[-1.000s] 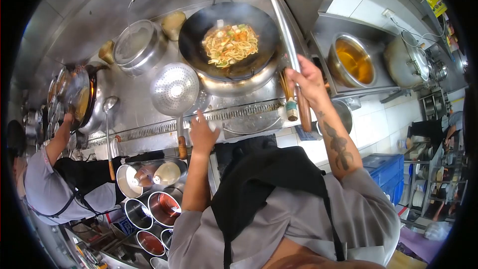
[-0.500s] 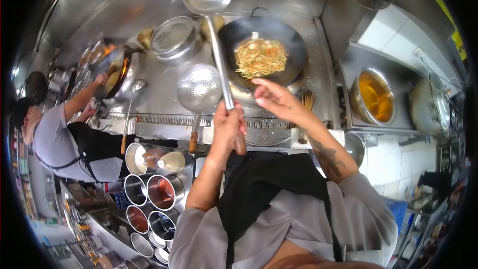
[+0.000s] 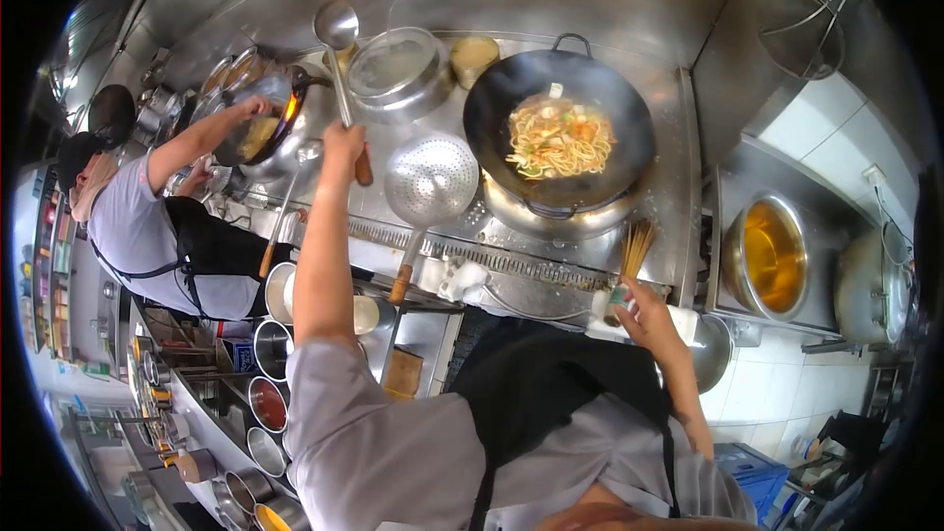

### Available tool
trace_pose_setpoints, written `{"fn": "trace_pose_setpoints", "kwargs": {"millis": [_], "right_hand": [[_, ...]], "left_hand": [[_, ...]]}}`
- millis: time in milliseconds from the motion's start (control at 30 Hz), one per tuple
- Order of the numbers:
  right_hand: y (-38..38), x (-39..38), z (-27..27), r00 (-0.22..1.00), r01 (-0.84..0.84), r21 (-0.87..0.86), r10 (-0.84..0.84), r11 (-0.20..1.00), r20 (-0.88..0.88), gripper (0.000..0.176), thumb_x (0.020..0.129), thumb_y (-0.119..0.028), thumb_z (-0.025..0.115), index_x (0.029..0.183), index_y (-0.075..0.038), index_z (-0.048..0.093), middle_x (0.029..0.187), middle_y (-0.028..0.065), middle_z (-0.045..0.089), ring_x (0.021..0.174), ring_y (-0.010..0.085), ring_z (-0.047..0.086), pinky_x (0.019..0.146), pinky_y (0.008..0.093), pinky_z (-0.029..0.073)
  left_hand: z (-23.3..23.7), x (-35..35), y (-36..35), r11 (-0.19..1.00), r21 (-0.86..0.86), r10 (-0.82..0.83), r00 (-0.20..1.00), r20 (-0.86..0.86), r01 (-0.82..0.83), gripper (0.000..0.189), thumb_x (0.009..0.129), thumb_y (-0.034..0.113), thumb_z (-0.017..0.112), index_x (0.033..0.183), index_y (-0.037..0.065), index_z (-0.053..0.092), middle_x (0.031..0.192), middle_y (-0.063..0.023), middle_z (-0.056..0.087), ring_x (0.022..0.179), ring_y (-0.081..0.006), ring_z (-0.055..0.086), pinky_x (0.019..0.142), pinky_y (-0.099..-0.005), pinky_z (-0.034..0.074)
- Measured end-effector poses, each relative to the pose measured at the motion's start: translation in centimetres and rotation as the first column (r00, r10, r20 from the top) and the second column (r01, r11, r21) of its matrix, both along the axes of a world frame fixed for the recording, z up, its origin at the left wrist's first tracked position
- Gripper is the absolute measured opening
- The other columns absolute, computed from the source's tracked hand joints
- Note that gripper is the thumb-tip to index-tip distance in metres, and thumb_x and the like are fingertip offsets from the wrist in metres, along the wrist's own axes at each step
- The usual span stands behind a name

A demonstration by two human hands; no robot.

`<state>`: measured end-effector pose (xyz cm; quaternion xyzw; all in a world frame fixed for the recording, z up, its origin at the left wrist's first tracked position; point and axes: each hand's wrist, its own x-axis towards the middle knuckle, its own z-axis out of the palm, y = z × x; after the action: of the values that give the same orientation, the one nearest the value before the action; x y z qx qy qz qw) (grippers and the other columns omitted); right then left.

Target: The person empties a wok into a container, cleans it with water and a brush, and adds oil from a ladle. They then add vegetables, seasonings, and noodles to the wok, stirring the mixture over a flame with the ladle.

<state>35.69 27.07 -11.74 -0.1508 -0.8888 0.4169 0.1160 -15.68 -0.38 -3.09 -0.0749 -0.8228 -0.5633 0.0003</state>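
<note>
My left hand is closed round the long handle of a metal ladle, whose bowl is up by the back wall, left of a lidded steel pot. At the right front of the stove, my right hand is beside a bamboo brush with a green band low on it; its fingers are bent at that band. Noodles lie in a black wok on the burner. A perforated skimmer with a wooden handle rests on the steel top between my hands.
A co-worker stands at the left, a hand at another wok near a flame. Sauce containers line the left counter. A steel bowl of amber liquid sits at the right. A white cloth lies on the stove's front edge.
My left hand has moved left with the ladle, away from the wok. My right hand has come down from the wok's front to the brush. The view has shifted.
</note>
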Motion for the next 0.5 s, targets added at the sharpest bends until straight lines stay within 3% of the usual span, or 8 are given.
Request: {"fn": "trace_pose_setpoints", "kwargs": {"millis": [100, 200, 267, 367, 433, 500], "right_hand": [[-1.1, 0.3, -1.0, 0.992, 0.120, -0.003, -0.119, 0.993, 0.033, 0.053, 0.081, -0.013, 0.071, 0.130, -0.004, 0.051, 0.094, 0.0141, 0.060, 0.063, 0.0213, 0.057, 0.060, 0.0314, 0.050], [-1.7, 0.1, -3.2, 0.989, 0.146, -0.004, -0.146, 0.989, -0.022, 0.051, 0.080, -0.005, 0.071, 0.128, -0.004, 0.052, 0.088, 0.0104, 0.057, 0.059, 0.0150, 0.051, 0.051, 0.0263, 0.045], [-2.4, -0.4, -3.6, 0.986, 0.169, -0.030, -0.169, 0.985, 0.012, 0.052, 0.079, -0.007, 0.073, 0.127, -0.004, 0.052, 0.087, 0.0107, 0.057, 0.060, 0.0169, 0.054, 0.053, 0.0284, 0.047], [-3.3, -1.0, -3.9, 0.982, 0.174, -0.030, -0.171, 0.984, 0.077, 0.054, 0.079, -0.010, 0.073, 0.128, -0.005, 0.052, 0.090, 0.0127, 0.059, 0.062, 0.0206, 0.057, 0.057, 0.0319, 0.050], [-3.7, -1.6, -4.0, 0.977, 0.196, -0.022, -0.194, 0.980, 0.090, 0.052, 0.078, -0.009, 0.073, 0.126, -0.005, 0.053, 0.090, 0.0123, 0.060, 0.063, 0.0205, 0.057, 0.057, 0.0319, 0.050], [-3.9, -2.2, -3.6, 0.973, 0.220, -0.007, -0.219, 0.976, 0.072, 0.051, 0.079, -0.009, 0.073, 0.126, -0.006, 0.053, 0.090, 0.0120, 0.060, 0.064, 0.0208, 0.057, 0.057, 0.0323, 0.050]], "left_hand": [[-2.9, -7.0, 1.7, 0.995, -0.096, 0.008, 1.000, -0.003, -0.008, 0.016, 0.076, 0.009, 0.056, 0.080, -0.007, 0.058, 0.062, -0.0133, 0.059, 0.050, -0.0223, 0.057, 0.043, -0.0368, 0.044], [-4.9, -11.7, 3.3, 0.968, -0.252, 0.006, 1.000, -0.016, -0.010, 0.015, 0.071, 0.004, 0.054, 0.067, -0.008, 0.061, 0.063, -0.0186, 0.063, 0.055, -0.0248, 0.062, 0.045, -0.0388, 0.044], [-7.6, -15.3, 3.9, 0.921, -0.388, 0.013, 0.999, -0.043, -0.028, 0.018, 0.071, 0.004, 0.053, 0.061, -0.008, 0.061, 0.063, -0.0209, 0.063, 0.056, -0.0255, 0.064, 0.046, -0.0388, 0.045], [-5.8, -14.2, 5.2, 0.938, -0.305, -0.086, 0.962, 0.260, 0.166, 0.012, 0.074, 0.002, 0.054, 0.070, -0.006, 0.061, 0.058, -0.0151, 0.059, 0.051, -0.0253, 0.061, 0.046, -0.0365, 0.046], [-7.3, -16.7, 5.8, 0.984, 0.153, -0.158, 0.844, 0.513, 0.091, 0.007, 0.077, 0.001, 0.055, 0.076, -0.005, 0.057, 0.061, -0.0131, 0.056, 0.053, -0.0241, 0.059, 0.047, -0.0335, 0.047], [-6.7, -17.6, 6.8, 0.830, 0.549, -0.311, 0.737, 0.600, -0.096, 0.005, 0.080, -0.001, 0.054, 0.080, -0.005, 0.053, 0.064, -0.0116, 0.053, 0.055, -0.0225, 0.056, 0.048, -0.0307, 0.048]]}}
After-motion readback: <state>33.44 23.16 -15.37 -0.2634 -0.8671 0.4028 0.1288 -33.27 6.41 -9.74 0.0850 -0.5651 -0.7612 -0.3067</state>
